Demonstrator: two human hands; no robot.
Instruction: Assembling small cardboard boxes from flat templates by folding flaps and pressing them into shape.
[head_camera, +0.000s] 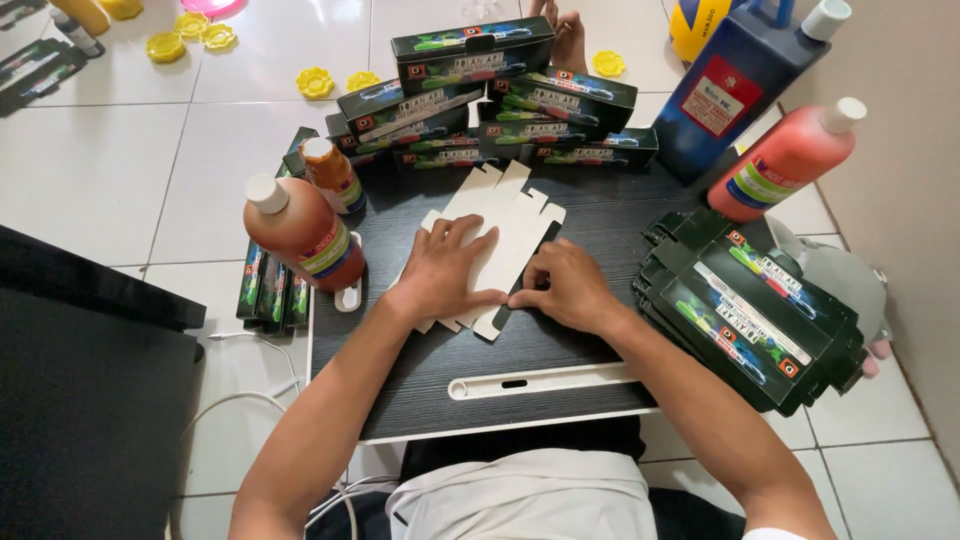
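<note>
From the head view, your left hand (445, 268) lies flat, fingers spread, pressing the unfolded white cardboard box blank (503, 240) onto the dark wood-grain surface (590, 215). Your right hand (567, 287) pinches the blank's lower edge. Flattened dark printed cartons (752, 312) are stacked just right; orange-red plastic bottle (303, 232) stands left.

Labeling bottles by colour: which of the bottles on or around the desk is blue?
The big dark blue bottle at the far right, standing behind the red-orange bottle. The two bottles by the left hand are both orange-brown.
</note>
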